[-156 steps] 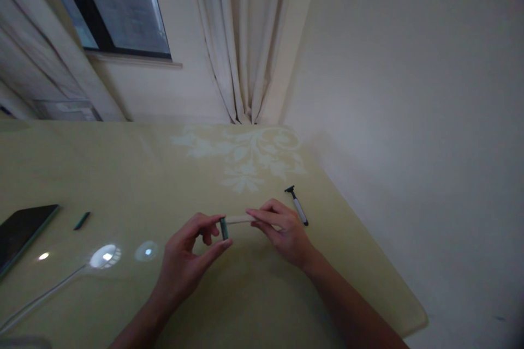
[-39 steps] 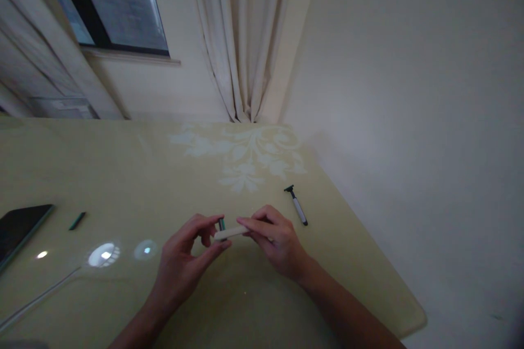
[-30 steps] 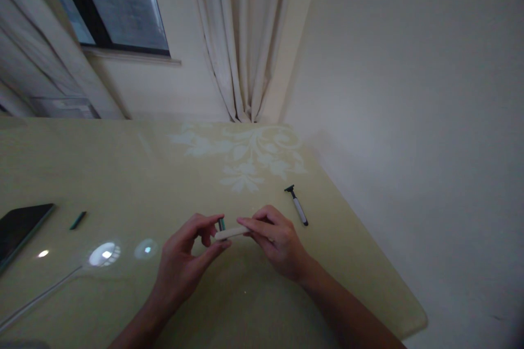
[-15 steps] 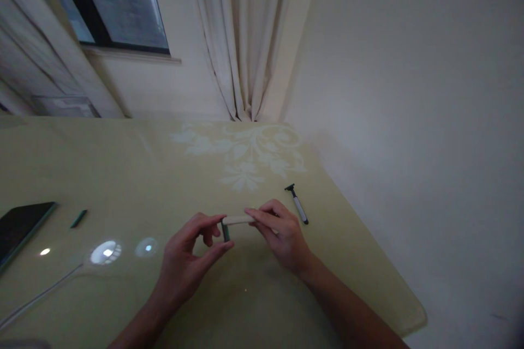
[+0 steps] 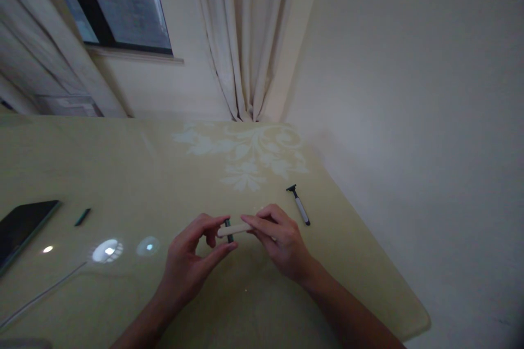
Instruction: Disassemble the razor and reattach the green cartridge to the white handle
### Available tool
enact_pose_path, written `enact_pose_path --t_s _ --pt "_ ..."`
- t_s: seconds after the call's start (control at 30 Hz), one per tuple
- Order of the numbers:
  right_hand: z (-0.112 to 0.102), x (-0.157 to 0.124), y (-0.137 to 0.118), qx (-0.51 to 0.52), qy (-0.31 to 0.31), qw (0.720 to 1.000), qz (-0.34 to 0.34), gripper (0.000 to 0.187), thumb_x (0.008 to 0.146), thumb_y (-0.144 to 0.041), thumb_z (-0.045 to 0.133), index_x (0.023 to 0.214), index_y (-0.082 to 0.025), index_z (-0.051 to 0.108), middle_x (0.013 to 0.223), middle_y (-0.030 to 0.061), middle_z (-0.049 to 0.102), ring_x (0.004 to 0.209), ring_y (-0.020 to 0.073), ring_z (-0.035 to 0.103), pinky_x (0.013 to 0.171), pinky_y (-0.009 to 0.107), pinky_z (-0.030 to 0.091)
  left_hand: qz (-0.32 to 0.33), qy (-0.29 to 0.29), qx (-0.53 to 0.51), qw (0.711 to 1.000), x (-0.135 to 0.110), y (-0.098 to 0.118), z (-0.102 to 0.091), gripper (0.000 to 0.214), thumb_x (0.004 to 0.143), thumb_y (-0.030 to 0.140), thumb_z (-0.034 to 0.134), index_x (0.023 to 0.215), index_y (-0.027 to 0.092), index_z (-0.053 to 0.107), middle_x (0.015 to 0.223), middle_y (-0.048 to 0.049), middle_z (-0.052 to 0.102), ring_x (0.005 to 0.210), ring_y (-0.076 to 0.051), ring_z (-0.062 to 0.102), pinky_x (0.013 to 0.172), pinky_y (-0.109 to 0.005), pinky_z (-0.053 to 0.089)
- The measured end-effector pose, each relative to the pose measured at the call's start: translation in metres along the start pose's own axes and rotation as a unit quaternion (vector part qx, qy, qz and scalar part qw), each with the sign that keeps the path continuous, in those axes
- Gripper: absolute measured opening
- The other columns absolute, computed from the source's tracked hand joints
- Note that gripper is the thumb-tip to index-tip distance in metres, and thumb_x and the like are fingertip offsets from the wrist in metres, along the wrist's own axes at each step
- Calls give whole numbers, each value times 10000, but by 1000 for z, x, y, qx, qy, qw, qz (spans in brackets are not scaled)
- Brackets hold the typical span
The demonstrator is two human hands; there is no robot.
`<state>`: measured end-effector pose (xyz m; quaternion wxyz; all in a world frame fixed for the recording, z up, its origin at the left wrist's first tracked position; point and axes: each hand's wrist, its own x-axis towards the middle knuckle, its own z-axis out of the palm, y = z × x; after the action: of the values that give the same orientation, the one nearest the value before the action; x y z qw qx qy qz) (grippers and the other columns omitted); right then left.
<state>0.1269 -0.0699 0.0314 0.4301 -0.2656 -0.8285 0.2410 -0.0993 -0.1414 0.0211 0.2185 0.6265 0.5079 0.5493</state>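
Between the thumb and index finger of my left hand [image 5: 190, 248] is a small dark green razor head [image 5: 230, 238], held upright by its two ends. My right hand [image 5: 284, 237] pinches a flat off-white stick [image 5: 237, 229] whose kind I cannot make out. The stick's free end lies across the middle of the razor head; whether they touch is unclear. Beyond my right hand, a razor [image 5: 301, 207] with a grey handle and black head rests on the table.
The glossy yellowish table [image 5: 135, 180] has its right edge along the wall. A second dark green strip [image 5: 82, 217] lies at the left, beside a dark flat device [image 5: 27, 229]. A thin white cable [image 5: 45, 294] runs at the lower left. Curtains [image 5: 249, 38] hang behind.
The off-white stick has moved down from the upper end of the razor head to its middle, tilting slightly. My hands have barely shifted, and the view has moved a little.
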Motion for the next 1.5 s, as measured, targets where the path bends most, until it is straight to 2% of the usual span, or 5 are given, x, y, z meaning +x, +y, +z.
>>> enact_pose_path --t_s 0.5,0.73,0.9,1.03,1.5 --pt "-2 1 -6 -20 -5 1000 -10 285 1105 -244 622 1338 -220 784 958 71 664 876 189 629 744 303 534 0 2 2 1000 -1 -3 -1 351 888 251 853 1226 307 778 821 32 662 707 -146 650 687 -267 538" --pt "-4 1 -5 -34 12 999 -3 295 1106 -267 626 1362 -271 773 951 61 658 857 187 625 742 306 536 -11 10 -11 1000 1 -1 -3 358 883 245 850 1232 290 788 811 30 656 702 -149 651 709 -285 553" --pt "-4 1 -5 -22 -15 1000 -17 301 1113 -283 612 1370 -288 769 968 66 670 873 190 634 744 306 540 -13 12 -13 1000 2 0 -3 340 885 238 846 1215 297 789 834 29 668 705 -143 648 692 -270 545" --pt "-5 1 -5 -26 5 1000 -11 303 1110 -269 617 1373 -275 767 950 63 656 861 189 630 742 305 538 -14 8 -13 1000 1 -2 -4 362 879 234 855 1228 294 781 819 34 654 698 -143 640 702 -276 539" --pt "-6 1 -6 -11 -22 1000 -17 293 1106 -282 627 1356 -287 780 973 69 678 871 187 638 737 297 542 -15 9 -34 999 1 -3 -2 325 895 245 844 1212 289 789 830 17 663 712 -153 647 691 -279 543"
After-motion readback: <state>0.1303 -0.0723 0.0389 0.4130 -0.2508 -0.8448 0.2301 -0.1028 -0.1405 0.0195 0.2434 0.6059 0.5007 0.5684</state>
